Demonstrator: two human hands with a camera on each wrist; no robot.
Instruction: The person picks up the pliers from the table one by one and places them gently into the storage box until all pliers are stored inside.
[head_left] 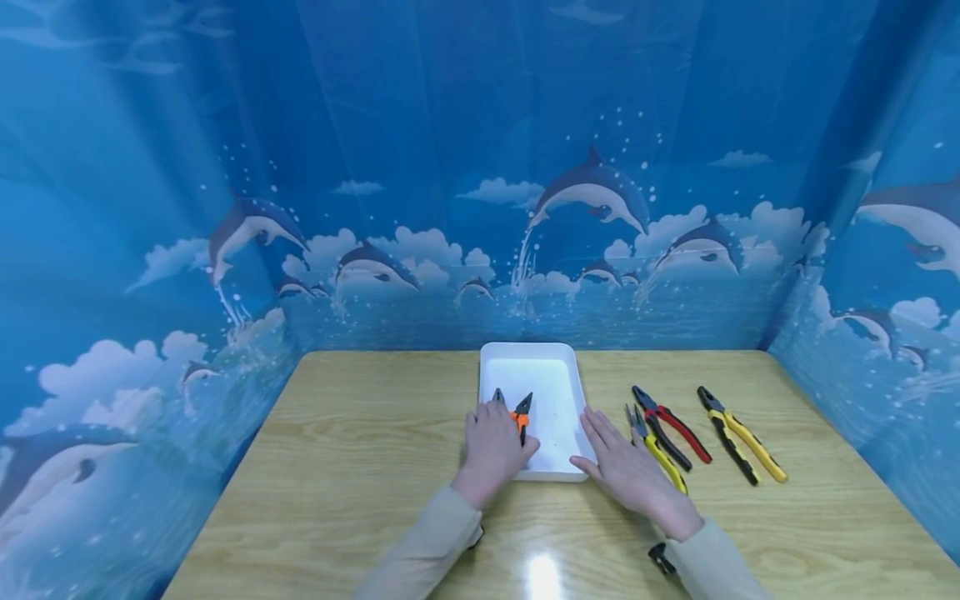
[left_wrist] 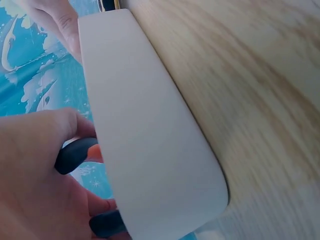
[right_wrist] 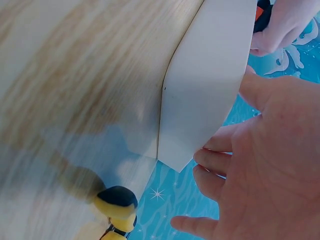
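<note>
Left hand (head_left: 491, 448) grasps one orange pliers (head_left: 521, 414) in the single white tray (head_left: 558, 367); right hand (head_left: 626, 467), fingers released, touches its edge; three pliers (head_left: 678, 433) lie beside, toward the bench's right edge.

Your stock by colour: white tray (head_left: 564, 367); orange-and-black pliers (head_left: 521, 412); red-and-black pliers (head_left: 670, 426); two yellow-and-black pliers (head_left: 742, 446); pale wood-grain worktop (head_left: 360, 433); blue backdrop (head_left: 450, 167) patterned with dolphins and clouds.
</note>
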